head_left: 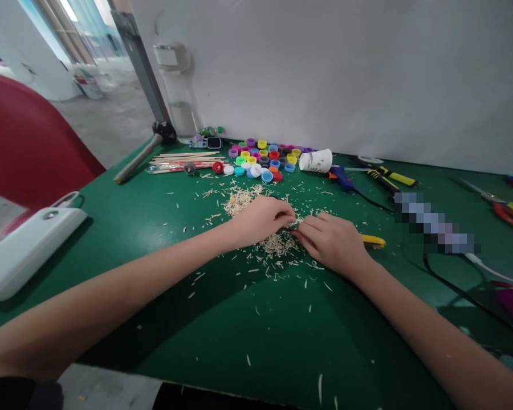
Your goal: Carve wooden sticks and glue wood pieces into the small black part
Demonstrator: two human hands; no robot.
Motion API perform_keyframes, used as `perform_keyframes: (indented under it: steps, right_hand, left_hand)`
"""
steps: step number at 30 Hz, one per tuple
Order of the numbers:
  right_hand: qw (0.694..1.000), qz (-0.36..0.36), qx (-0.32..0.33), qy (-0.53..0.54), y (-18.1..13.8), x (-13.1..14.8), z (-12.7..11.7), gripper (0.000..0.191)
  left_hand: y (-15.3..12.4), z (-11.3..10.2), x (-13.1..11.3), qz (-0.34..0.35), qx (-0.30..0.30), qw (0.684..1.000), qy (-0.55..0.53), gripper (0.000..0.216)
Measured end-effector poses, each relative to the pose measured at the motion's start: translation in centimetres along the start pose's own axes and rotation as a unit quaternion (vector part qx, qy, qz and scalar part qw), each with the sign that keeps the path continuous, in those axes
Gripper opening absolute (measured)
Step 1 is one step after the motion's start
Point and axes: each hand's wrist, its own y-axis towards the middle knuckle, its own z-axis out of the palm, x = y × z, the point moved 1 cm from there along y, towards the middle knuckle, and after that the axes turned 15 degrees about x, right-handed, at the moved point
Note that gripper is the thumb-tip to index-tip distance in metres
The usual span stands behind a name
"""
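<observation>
My two hands (265, 221) (336, 242) nearly meet over a scatter of pale wood shavings (279, 246).
My left hand has its thumb and fingers drawn together at the tips, and I can't make out what sits between them; my right hand is curled around a yellow-handled knife (374, 241), its handle end showing past my far knuckles and a thin dark bit near my fingertips, mid-table among the shavings. Beyond, on the green table (248, 324), plastic bottle caps (267, 176) crowd together, with wooden sticks (188, 154) and a mallet (141, 154) on their left, and a tipped paper cup (317, 162) and blue glue gun (343, 179) on their right.
</observation>
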Motion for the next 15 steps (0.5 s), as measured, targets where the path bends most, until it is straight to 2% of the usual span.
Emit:
perform_keyframes:
  steps: [15]
  right_hand:
    - [1.000, 0.001, -0.010, -0.011, -0.02, 0.04, -0.07, 0.025]
  left_hand:
    - [0.06, -0.01, -0.09, -0.019, 0.000, 1.000, -0.008, 0.024]
